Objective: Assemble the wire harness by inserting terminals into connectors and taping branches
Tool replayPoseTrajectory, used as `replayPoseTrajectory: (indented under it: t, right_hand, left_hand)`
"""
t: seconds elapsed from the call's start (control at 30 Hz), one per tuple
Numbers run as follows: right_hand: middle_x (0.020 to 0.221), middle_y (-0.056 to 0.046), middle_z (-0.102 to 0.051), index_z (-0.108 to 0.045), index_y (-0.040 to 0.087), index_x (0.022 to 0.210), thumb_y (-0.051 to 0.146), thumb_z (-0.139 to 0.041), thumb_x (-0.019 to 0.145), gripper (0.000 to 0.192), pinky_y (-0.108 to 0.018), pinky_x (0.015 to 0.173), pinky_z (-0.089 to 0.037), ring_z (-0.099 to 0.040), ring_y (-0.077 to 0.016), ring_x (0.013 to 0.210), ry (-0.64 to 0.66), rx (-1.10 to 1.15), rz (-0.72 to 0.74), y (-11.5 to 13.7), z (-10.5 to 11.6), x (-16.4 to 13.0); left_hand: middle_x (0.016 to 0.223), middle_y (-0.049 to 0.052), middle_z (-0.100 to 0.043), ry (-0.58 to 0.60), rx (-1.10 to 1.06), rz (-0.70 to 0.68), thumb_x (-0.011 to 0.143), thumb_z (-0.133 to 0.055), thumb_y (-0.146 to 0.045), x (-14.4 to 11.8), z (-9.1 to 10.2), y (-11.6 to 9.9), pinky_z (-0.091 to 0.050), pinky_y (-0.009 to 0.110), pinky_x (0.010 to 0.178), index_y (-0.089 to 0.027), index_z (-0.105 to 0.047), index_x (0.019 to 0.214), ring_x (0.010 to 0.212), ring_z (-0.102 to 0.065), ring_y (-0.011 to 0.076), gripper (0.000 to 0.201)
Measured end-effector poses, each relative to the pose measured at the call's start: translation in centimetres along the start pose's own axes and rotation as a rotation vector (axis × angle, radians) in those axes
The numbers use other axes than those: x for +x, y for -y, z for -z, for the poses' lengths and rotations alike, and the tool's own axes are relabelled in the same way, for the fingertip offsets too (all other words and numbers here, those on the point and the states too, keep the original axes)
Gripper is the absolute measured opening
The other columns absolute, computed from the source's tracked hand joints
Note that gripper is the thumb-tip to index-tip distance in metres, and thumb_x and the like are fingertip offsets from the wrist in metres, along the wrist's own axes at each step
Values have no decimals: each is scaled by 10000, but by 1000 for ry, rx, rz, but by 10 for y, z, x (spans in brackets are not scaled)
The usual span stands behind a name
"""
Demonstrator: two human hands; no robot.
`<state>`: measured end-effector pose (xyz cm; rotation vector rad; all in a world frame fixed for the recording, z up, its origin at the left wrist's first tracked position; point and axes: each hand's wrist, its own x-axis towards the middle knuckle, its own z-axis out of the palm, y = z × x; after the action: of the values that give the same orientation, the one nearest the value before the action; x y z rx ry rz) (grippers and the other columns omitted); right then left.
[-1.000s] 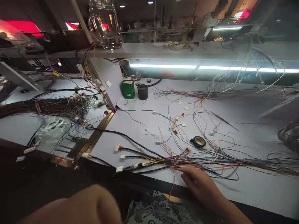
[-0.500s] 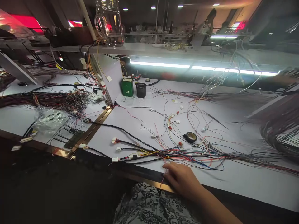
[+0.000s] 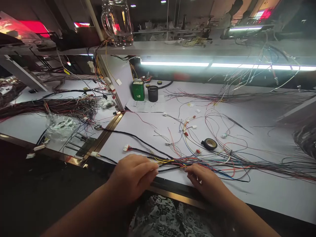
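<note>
Both our hands sit at the near edge of the tabletop (image 3: 259,194), on the wire harness (image 3: 172,163) that runs along that edge. Left hand (image 3: 134,176): fingers together, laid flat over the harness's left end, covering the connectors there; we can't tell if it grips anything. Right hand (image 3: 204,181): fingertips curled down on the bundle; whether it's clamped on a wire, we can't tell.

Bare white room lies right of the right hand along the front edge; behind the harness, loose wires clutter the middle.

Count: one tape roll (image 3: 209,144) just behind the bundle, one green box (image 3: 138,90), one black cup (image 3: 152,93) beside it at the back, one glass mug (image 3: 117,21) on the shelf.

Harness: black, red, yellow, blue strands bunched tight at centre, fanning out rightward, one white connector (image 3: 126,147) showing at left.
</note>
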<state>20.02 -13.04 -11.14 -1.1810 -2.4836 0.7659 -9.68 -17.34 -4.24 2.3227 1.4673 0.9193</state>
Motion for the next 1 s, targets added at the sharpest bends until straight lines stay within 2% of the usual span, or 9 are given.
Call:
replayPoseTrajectory:
  t: [0.13, 0.3, 0.47, 0.53, 0.63, 0.73, 0.8, 0.93, 1.0]
  right_hand:
    - [1060, -56, -613, -539, 282, 1207, 156, -462, 873, 366, -339, 788, -475, -590, -203, 928, -12, -133, 45, -3, 4, 12]
    - [1006, -47, -609, -565, 260, 1127, 248, -462, 916, 235, -303, 760, -472, -603, -180, 873, -70, -86, 61, 18, -8, 35]
    - [897, -37, -611, -584, 235, 1101, 160, -449, 889, 262, -263, 614, -425, -608, -166, 719, -90, -206, 70, 22, -35, 62]
    - [877, -36, -602, -585, 235, 1102, 173, -432, 904, 258, -257, 591, -405, -604, -164, 704, -114, -225, 68, 16, -45, 67]
    - [857, -34, -581, -590, 226, 984, 213, -391, 936, 205, -262, 597, -391, -590, -163, 712, -158, -173, 81, 5, -56, 68]
    - [828, -36, -566, -532, 205, 823, 209, -372, 936, 196, -270, 604, -389, -569, -160, 690, -192, -105, 90, -3, -60, 66]
    - [810, -33, -565, -498, 206, 798, 235, -372, 942, 194, -273, 620, -399, -568, -160, 695, -196, -45, 73, -4, -60, 67]
    - [758, -15, -587, -493, 217, 814, 334, -382, 948, 210, -276, 634, -419, -579, -165, 695, -176, 101, -90, -2, -52, 70]
    - [764, -16, -612, -511, 218, 838, 367, -385, 943, 221, -283, 649, -431, -591, -173, 715, -166, 173, -170, -2, -47, 72]
  left_hand:
    - [936, 46, -642, 257, 136, 102, 842, -595, -316, 8, -32, 19, -458, 360, 797, -203, -641, 961, 911, -575, 213, 171]
    - [990, 46, -603, 363, 210, 186, 836, -590, -344, 15, -69, 30, -425, 369, 810, -218, -620, 998, 936, -551, 225, 208]
    - [945, 33, -591, 392, 196, 289, 838, -553, -237, 26, -74, 28, -416, 338, 775, -216, -622, 893, 893, -555, 200, 91]
    - [931, 35, -596, 363, 236, 253, 855, -513, -201, 31, -73, 22, -407, 348, 796, -210, -613, 859, 909, -548, 204, 101]
    - [813, 32, -603, 344, 358, 53, 848, -480, -148, 37, -68, 6, -392, 387, 817, -197, -589, 876, 829, -548, 208, 122]
    - [696, 7, -572, 407, 414, -113, 808, -511, -136, 50, -57, -5, -409, 354, 682, -194, -573, 914, 638, -521, 183, 136]
    - [731, 7, -589, 344, 458, -123, 809, -527, -157, 60, -43, -1, -420, 359, 670, -214, -569, 1025, 646, -540, 189, 227]
    - [1142, 90, -600, -141, 565, 80, 861, -471, -125, 72, -21, 27, -389, 453, 949, -240, -436, 1316, 1078, -543, 250, 470]
    - [1252, 130, -555, -254, 493, 149, 871, -454, -131, 66, -27, 36, -390, 419, 991, -165, -392, 1355, 1177, -492, 243, 489]
